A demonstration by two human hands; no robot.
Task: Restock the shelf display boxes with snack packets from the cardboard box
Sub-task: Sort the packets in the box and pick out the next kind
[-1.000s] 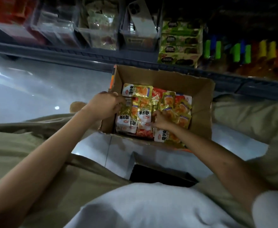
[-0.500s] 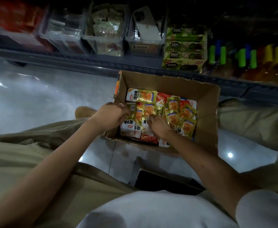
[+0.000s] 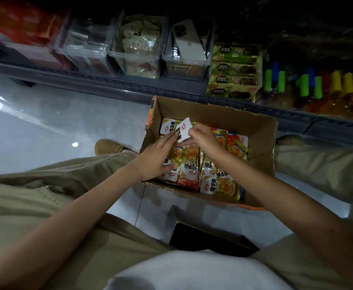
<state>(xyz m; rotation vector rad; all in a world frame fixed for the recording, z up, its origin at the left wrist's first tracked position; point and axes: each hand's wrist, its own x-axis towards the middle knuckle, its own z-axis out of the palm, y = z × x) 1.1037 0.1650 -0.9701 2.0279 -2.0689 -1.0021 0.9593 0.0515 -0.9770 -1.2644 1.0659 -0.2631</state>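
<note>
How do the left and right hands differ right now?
The left hand lies flat, fingers straight, on the packets; the right hand pinches one lifted packet, tilted with its white end up. The left hand shows a ring; the right hand shows none. Both are over the open cardboard box.

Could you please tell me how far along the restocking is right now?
Done: little that shows; the box is full of packets. In hand: the right hand pinches one packet above the pile, and the left hand rests flat on the others. Left: nearly everything; one clear bin on the shelf looks almost empty.
</note>
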